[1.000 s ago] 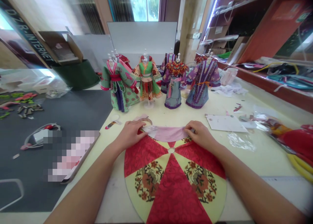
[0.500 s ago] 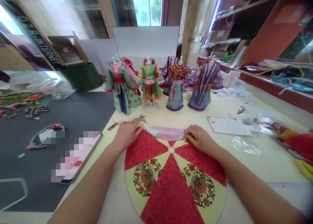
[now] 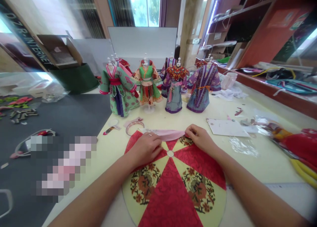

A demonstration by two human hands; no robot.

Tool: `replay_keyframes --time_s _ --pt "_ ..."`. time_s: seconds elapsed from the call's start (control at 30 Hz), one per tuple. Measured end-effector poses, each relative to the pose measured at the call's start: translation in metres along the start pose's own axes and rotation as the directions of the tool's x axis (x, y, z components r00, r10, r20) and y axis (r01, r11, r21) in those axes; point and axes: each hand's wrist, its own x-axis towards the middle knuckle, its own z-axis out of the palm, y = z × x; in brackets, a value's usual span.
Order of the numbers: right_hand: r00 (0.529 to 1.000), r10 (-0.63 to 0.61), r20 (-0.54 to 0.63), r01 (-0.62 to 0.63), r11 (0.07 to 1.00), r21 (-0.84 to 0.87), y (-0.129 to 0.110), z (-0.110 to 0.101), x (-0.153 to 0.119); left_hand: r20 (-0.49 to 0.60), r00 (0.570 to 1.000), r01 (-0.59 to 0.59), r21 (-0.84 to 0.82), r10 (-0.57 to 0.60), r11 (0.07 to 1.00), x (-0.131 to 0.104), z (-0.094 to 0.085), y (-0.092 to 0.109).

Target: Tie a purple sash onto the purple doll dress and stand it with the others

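A round fabric piece (image 3: 170,190) of red wedges and pale yellow wedges with floral medallions lies flat in front of me, a small pale circle at its centre. Along its far side runs a folded pale pink fabric strip (image 3: 171,134). My left hand (image 3: 146,147) rests over the upper left red wedge, its bent fingers closed at the strip's lower edge; the fingertips are partly hidden. At the strip's right end, my right hand (image 3: 198,136) pinches the fabric between thumb and fingers. Just beyond my left hand lies a clear, pinkish ring-shaped roll (image 3: 135,128).
Several small dressed mannequins, including one in a green robe (image 3: 120,94) and one in a purple robe (image 3: 201,91), stand behind the work. A white card (image 3: 226,127) and clear plastic (image 3: 244,147) lie right. A dark mat (image 3: 81,114) covers the table's left.
My left hand has moved right and nearer me, from the fabric's far left edge to over the red wedge, uncovering the ring-shaped roll. My right hand stays at the strip's right end.
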Motion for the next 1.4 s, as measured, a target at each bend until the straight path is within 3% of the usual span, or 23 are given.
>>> replay_keyframes --time_s 0.13,0.2,0.27,0.33,0.4,0.47,0.53,0.6,0.67,0.73,0.8,0.87,0.93,1.0,1.07,1.13,1.2,1.27,1.4 --pt "0.975 0.104 -0.195 -0.083 0.990 0.115 0.007 0.003 0.005 -0.050 0.981 0.189 0.084 -0.186 0.978 -0.001 0.008 -0.013" --pt "0.952 0.060 -0.300 -0.028 0.994 0.109 0.005 0.002 0.003 -0.062 0.961 0.277 0.119 -0.271 0.954 -0.001 0.010 -0.019" --pt "0.928 -0.068 -0.366 0.087 0.996 0.035 -0.003 0.000 -0.002 -0.106 0.945 0.320 0.125 -0.308 0.939 -0.002 0.011 -0.022" --pt "0.916 -0.264 -0.301 0.258 0.964 -0.062 -0.013 -0.001 -0.008 -0.169 0.942 0.310 0.099 -0.291 0.946 -0.001 0.009 -0.020" --pt "0.904 -0.417 -0.095 0.407 0.907 -0.110 -0.019 0.001 -0.012 -0.195 0.954 0.240 0.046 -0.227 0.970 0.001 0.007 -0.016" --pt "0.893 -0.438 0.106 0.450 0.879 -0.161 -0.015 0.004 -0.010 -0.146 0.979 0.145 -0.007 -0.145 0.989 0.002 0.005 -0.011" --pt "0.935 -0.331 0.127 0.354 0.892 -0.282 -0.004 0.006 -0.004 -0.073 0.992 0.105 -0.023 -0.106 0.994 0.002 0.005 -0.009" --pt "0.981 -0.191 -0.034 0.161 0.902 -0.400 0.009 0.004 0.003 -0.042 0.991 0.127 -0.003 -0.127 0.992 0.002 0.007 -0.008" --pt "0.968 -0.125 -0.216 0.020 0.903 -0.429 0.017 0.000 0.007 -0.057 0.985 0.164 0.022 -0.162 0.986 0.002 0.009 -0.010" --pt "0.945 -0.202 -0.258 0.088 0.915 -0.393 0.015 -0.002 0.006 -0.075 0.982 0.178 0.037 -0.175 0.983 0.002 0.009 -0.012" --pt "0.934 -0.344 -0.102 0.292 0.894 -0.341 0.008 -0.001 0.003 -0.074 0.982 0.176 0.059 -0.171 0.983 0.003 0.010 -0.015" --pt "0.914 -0.394 0.094 0.402 0.855 -0.327 0.003 0.001 0.000 -0.082 0.976 0.209 0.108 -0.201 0.972 0.004 0.010 -0.020" --pt "0.941 -0.319 0.109 0.335 0.845 -0.417 0.004 0.001 0.001 -0.151 0.947 0.309 0.177 -0.284 0.934 0.005 0.008 -0.027" --pt "0.969 -0.240 -0.059 0.179 0.847 -0.501 0.011 -0.004 0.003 -0.267 0.894 0.419 0.215 -0.359 0.882 0.004 0.005 -0.033" --pt "0.952 -0.225 -0.207 0.098 0.866 -0.491 0.016 -0.010 0.004 -0.354 0.855 0.464 0.199 -0.378 0.863 0.004 0.001 -0.036" --pt "0.946 -0.243 -0.213 0.131 0.891 -0.435 0.017 -0.016 0.003 -0.331 0.887 0.388 0.155 -0.322 0.908 0.003 -0.001 -0.034" --pt "0.965 -0.246 -0.088 0.193 0.897 -0.399 0.013 -0.017 0.001 -0.200 0.959 0.223 0.098 -0.200 0.970 0.004 0.001 -0.029" --pt "0.978 -0.206 0.012 0.192 0.889 -0.415 0.008 -0.016 -0.001 -0.094 0.989 0.122 0.079 -0.114 0.989 0.005 0.004 -0.025" --pt "0.990 -0.107 -0.087 0.051 0.867 -0.496 0.006 -0.018 0.000 -0.182 0.962 0.239 0.187 -0.206 0.953 0.005 0.012 -0.027"
